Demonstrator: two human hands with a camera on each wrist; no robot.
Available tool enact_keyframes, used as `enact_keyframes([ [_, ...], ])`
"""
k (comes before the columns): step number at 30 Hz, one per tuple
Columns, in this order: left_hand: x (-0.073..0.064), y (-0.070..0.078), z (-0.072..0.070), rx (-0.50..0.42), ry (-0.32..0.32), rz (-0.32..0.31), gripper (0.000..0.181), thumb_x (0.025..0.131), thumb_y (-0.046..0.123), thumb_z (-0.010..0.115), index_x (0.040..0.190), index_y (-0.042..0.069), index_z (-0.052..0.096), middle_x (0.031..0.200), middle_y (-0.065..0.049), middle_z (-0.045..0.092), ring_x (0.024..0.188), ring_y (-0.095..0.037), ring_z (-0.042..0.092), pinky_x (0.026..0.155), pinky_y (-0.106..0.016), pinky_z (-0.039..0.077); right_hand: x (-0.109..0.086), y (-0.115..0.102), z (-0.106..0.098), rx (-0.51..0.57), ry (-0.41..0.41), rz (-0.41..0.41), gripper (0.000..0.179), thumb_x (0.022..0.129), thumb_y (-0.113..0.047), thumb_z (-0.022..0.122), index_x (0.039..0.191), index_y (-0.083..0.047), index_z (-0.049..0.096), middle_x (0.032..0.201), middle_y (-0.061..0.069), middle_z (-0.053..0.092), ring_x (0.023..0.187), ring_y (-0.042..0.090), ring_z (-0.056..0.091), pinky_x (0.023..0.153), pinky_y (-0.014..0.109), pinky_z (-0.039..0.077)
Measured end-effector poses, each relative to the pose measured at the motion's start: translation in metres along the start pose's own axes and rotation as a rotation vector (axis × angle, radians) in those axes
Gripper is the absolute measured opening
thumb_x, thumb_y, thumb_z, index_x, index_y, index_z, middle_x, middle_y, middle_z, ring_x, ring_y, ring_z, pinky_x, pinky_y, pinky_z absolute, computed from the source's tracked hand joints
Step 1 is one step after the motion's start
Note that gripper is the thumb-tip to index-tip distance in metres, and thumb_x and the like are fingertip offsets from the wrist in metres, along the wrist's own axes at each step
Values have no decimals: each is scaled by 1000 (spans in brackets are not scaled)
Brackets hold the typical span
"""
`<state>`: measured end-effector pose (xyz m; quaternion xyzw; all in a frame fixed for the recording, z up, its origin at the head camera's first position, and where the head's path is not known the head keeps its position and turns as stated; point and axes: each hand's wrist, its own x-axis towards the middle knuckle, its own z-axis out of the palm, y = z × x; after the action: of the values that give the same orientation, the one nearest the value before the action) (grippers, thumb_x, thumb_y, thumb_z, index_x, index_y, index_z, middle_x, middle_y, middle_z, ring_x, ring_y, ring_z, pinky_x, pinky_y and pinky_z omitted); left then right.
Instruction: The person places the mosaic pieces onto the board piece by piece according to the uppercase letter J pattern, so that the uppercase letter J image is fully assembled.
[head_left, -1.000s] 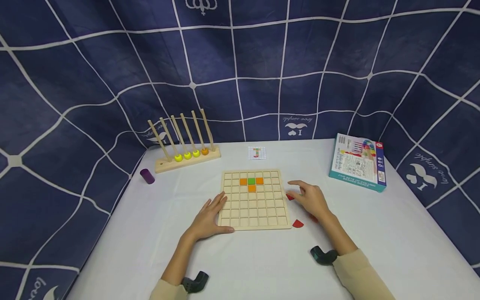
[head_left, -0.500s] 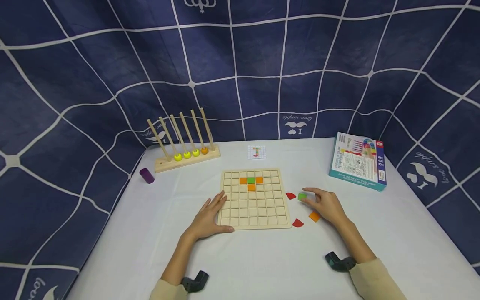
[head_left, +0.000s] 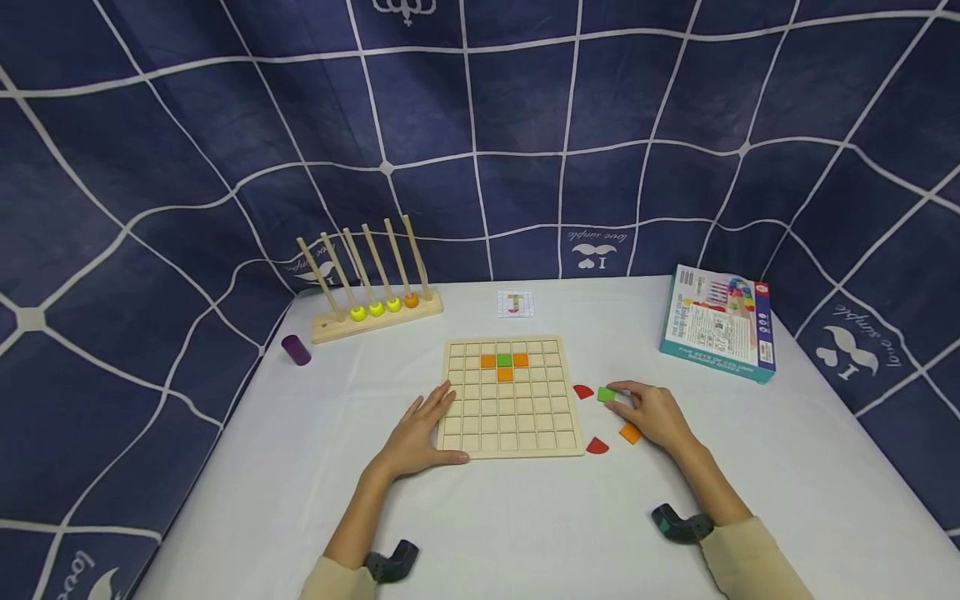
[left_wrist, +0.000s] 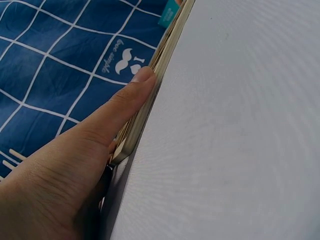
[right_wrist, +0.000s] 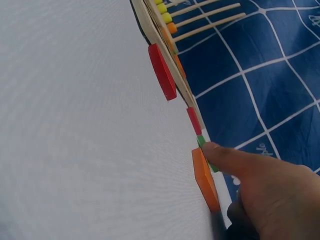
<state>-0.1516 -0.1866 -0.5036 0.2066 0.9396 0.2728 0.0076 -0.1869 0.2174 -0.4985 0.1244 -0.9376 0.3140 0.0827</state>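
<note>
A square wooden grid board [head_left: 487,417] lies on the table, with a green tile [head_left: 504,360] and several orange tiles [head_left: 505,375] set in its upper rows. My left hand [head_left: 416,435] rests at its near left corner, fingers straight along the left side and thumb on the front edge; the left wrist view shows that thumb [left_wrist: 122,102] against the rim. Right of the board, my right hand [head_left: 654,414] pinches a loose green square tile [head_left: 606,394] between thumb and index finger. Red quarter-round pieces [head_left: 583,391] and an orange square [head_left: 631,432] lie around it.
Behind the board lies a small pattern card [head_left: 515,304]. A wooden peg stand [head_left: 378,317] with yellow and orange beads is at the back left, beside a purple cylinder [head_left: 296,350]. A teal-sided box [head_left: 717,323] lies at the back right.
My right hand has drawn back rightward from the board's edge to the green tile, uncovering the red piece and the orange square. The left hand has stayed in place.
</note>
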Motion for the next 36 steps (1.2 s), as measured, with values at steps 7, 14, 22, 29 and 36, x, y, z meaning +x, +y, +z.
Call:
enact_keyframes([
  [7,-2,0,-1,0,3,5,113,61,70,69,145,6,27,153,-4,14,139,-18,13,113,-40,6,3,-8,-3,32,49,-55,28,78,-23,75,103,-12,70,48,-6,29,40,10,28,39,22,21],
  [14,-1,-2,-1,8,22,30,112,62,69,69,145,6,27,153,-6,16,139,-21,15,112,-43,8,19,-39,7,86,60,-124,30,79,-25,75,106,-14,69,48,-7,29,41,7,25,37,22,21],
  [22,-1,-1,-2,2,15,30,113,62,71,66,145,6,27,153,-6,15,139,-21,14,112,-42,7,40,-77,42,133,23,-203,33,78,-27,74,108,-13,69,46,-10,30,40,4,25,37,21,21],
  [29,0,0,-2,3,3,18,113,62,72,66,145,6,27,153,-4,14,139,-18,13,113,-40,6,52,-94,70,159,-44,-231,34,81,-33,71,110,-15,68,45,-10,31,40,3,22,38,20,23],
  [36,-1,-1,0,10,7,11,112,62,72,66,145,7,28,153,-4,15,139,-18,14,113,-40,7,57,-98,85,108,-106,-245,33,82,-36,69,108,-16,69,45,-9,34,42,3,22,39,21,23],
])
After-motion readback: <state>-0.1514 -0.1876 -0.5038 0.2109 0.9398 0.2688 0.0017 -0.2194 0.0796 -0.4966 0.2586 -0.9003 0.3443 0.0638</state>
